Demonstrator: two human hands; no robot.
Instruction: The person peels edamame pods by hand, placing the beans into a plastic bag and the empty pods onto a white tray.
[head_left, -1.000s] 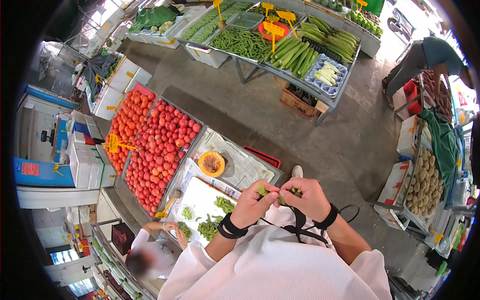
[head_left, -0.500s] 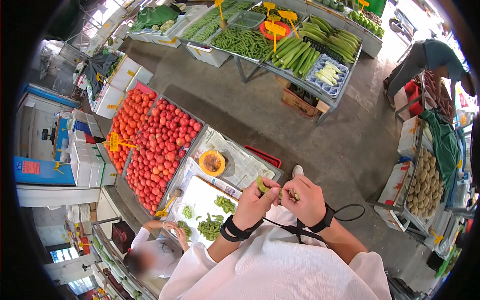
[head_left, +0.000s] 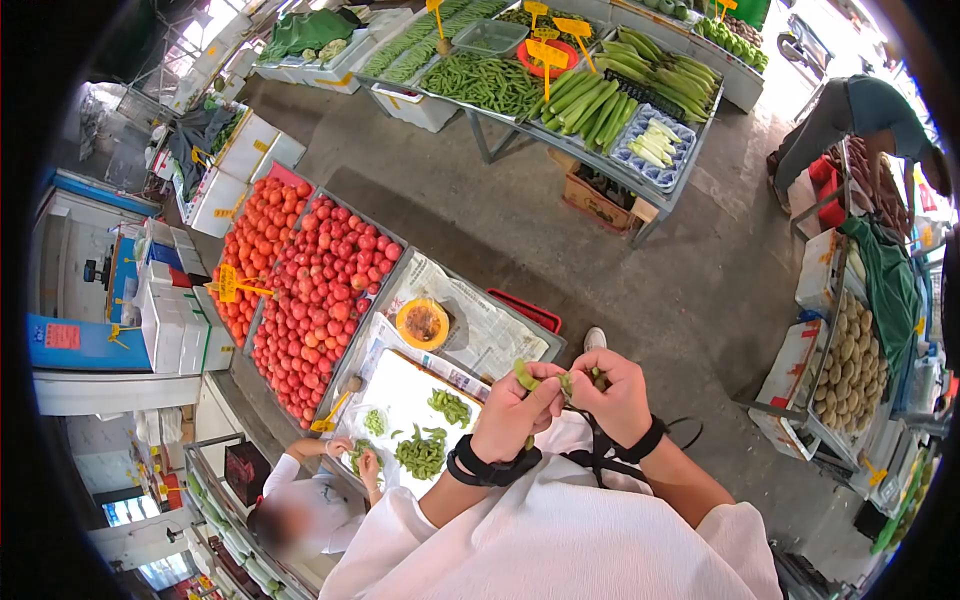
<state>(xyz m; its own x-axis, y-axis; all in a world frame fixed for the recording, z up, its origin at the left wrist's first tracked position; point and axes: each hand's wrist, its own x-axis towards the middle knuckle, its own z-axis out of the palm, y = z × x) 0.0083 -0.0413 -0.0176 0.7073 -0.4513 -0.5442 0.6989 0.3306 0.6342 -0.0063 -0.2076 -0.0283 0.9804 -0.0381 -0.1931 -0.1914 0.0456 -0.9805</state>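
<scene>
Green bean pods [head_left: 525, 375] show between the fingers of my left hand [head_left: 515, 412], which is closed around them. My right hand [head_left: 612, 395] is closed against it, fingertips touching at the pods; a bit of green shows in its curled fingers too. Both hands are in front of my white top. On the white board [head_left: 385, 385] to the left lie a large pile of pods [head_left: 421, 453], a smaller pile [head_left: 449, 406] above it, and a little heap of shelled beans [head_left: 375, 422]. Another person's hands [head_left: 366, 462] hold pods at the board's lower left edge.
A cut pumpkin [head_left: 423, 324] sits on newspaper [head_left: 484, 325] beyond the board. Red tomatoes [head_left: 320, 300] fill crates to the left. A vegetable table [head_left: 560, 150] stands at the top. Potatoes [head_left: 848, 370] and a bending person [head_left: 850, 125] are at the right.
My hands have come closer together at the pods, with my right hand shifted slightly left. The other person's hands have moved apart around the pods at the board's edge.
</scene>
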